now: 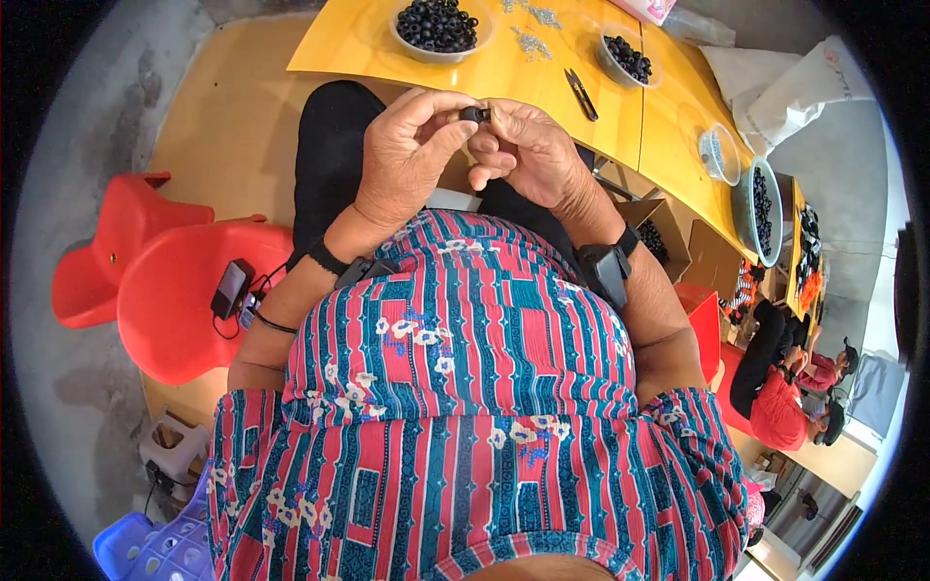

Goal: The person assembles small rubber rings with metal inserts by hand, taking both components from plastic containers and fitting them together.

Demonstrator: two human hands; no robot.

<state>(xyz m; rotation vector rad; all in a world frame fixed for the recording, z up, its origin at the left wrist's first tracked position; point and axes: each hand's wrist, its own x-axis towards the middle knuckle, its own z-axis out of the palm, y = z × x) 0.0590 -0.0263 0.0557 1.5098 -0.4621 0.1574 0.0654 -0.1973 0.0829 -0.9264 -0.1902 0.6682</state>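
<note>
My left hand (407, 155) and my right hand (533, 155) meet above my lap, near the front edge of the yellow table (349, 44). Between the fingertips of both is a small black cylindrical piece (472, 114). The left thumb and index finger pinch its left side. On its right end the right thumb and fingers close. What lies under the right fingertips is hidden. Just beyond the hands stands a clear bowl (434, 55) of black ring-like pieces. Black snips (581, 94) lie on the table to the right.
Small silvery pieces (531, 44) lie behind another bowl-side gap. A second bowl (610, 70), a clear tub (728, 172) and a pale basin (747, 218) stand rightward. A red chair (174, 310) holds a dark device (231, 289). Two people (783, 412) sit far right.
</note>
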